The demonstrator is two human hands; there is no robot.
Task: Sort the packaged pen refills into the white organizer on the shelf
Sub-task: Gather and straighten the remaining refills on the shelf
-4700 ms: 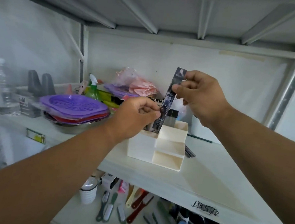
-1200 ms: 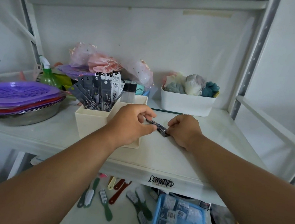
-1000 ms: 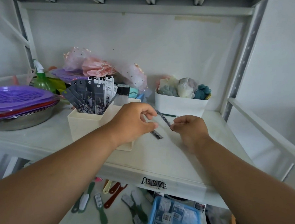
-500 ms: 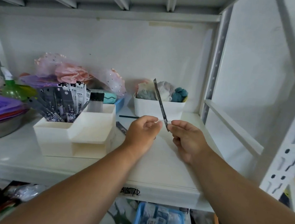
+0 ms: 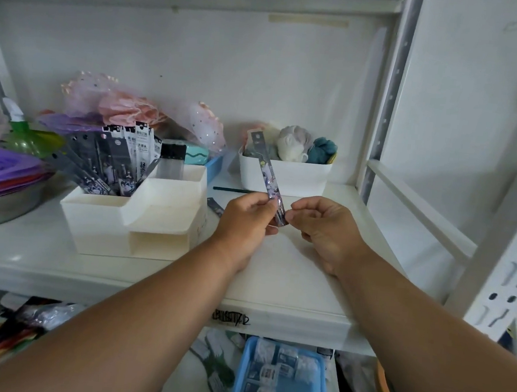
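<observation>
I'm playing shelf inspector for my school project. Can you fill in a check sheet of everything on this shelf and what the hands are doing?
Surface: white shelf, bare in front of the hands.
Job's things: white organizer at left, its back compartment full of upright refill packs; one refill pack held up; another refill pack lying flat by the organizer.
Clutter: white bin of soft items, purple trays on a metal bowl, green spray bottle, pink netting.
Grippers: left hand and right hand both pinch the held pack's lower end.
Cables: nothing seen.
Surroundings: white wall, metal rack posts, blue tray on the shelf below.
</observation>
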